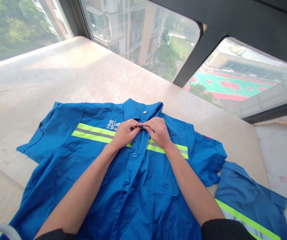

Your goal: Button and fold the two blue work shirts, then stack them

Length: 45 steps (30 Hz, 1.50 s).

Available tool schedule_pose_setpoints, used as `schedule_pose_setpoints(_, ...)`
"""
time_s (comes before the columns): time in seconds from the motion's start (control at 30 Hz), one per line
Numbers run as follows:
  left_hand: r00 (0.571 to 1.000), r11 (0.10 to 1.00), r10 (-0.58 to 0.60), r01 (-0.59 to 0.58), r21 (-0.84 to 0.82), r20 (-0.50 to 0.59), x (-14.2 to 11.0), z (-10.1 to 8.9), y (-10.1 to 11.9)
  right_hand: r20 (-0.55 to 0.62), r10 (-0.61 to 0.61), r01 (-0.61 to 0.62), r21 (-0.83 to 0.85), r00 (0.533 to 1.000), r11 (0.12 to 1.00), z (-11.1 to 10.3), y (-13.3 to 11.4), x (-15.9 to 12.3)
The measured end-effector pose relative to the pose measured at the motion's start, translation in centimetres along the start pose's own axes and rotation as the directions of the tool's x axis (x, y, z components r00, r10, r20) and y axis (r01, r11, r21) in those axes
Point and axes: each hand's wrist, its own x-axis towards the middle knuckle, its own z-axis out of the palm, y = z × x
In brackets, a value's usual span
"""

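A blue short-sleeved work shirt (88,180) lies spread out, its collar pointing away from me, with a yellow-green and grey reflective band across the chest. Just below the collar, my left hand (127,131) pinches the front placket from the left side. My right hand (158,131) pinches the same spot from the right, and the fingertips of both hands meet there. Whether a button sits between them is hidden. Lower on the placket, one button (134,155) and another button (127,188) show. White lettering (113,124) is partly covered by my left hand.
The shirt rests on a pale stone-like sill (58,76) below dark-framed windows. At the lower right lies a second blue garment (243,186) with a reflective band. A white curved tube (2,228) enters at the lower left.
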Motion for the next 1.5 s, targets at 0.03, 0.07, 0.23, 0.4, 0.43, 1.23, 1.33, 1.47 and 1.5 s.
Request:
schedule_pose_setpoints(0.03,1.0,1.0,-0.004,0.004,0.008,0.0,0.02,0.02,0.03,0.008,0.005,-0.005,0.004,1.0,1.0,0.01,0.01,0.0)
schedule_pose_setpoints(0.07,1.0,1.0,-0.008,0.008,0.015,-0.001,0.04,0.04,0.05,0.012,0.008,-0.008,0.009,1.0,1.0,0.01,0.01,0.0)
schedule_pose_setpoints(0.23,1.0,0.999,-0.024,0.024,0.047,-0.005,0.11,0.07,0.04,0.013,0.023,-0.023,0.053,1.0,0.998,-0.18,-0.05,0.09)
schedule_pose_setpoints(0.4,0.999,0.997,-0.043,0.044,0.063,-0.015,0.1,0.12,-0.08,0.055,0.036,-0.04,0.068,0.998,0.997,-0.35,-0.1,0.1)
schedule_pose_setpoints(0.43,0.999,0.997,-0.045,0.046,0.067,-0.014,0.09,0.14,-0.09,0.061,0.036,-0.04,0.062,0.997,0.997,-0.32,-0.09,0.09)
schedule_pose_setpoints(1.23,1.0,0.999,-0.017,0.018,-0.047,0.011,-0.22,-0.23,-0.15,-0.066,-0.001,0.003,0.027,0.998,1.0,-0.07,0.25,-0.18)
schedule_pose_setpoints(1.33,1.0,0.999,-0.003,0.003,-0.036,0.009,-0.23,-0.2,-0.37,-0.069,-0.003,0.005,0.035,0.998,0.999,-0.04,0.32,-0.22)
schedule_pose_setpoints(1.47,1.0,1.0,0.022,-0.022,0.012,0.006,-0.26,-0.18,-0.54,-0.04,-0.007,0.009,0.049,0.999,0.999,-0.07,0.4,-0.23)
schedule_pose_setpoints(1.5,1.0,0.999,0.027,-0.027,0.02,0.01,-0.27,-0.19,-0.56,-0.036,-0.008,0.01,0.057,0.999,0.998,-0.1,0.39,-0.22)
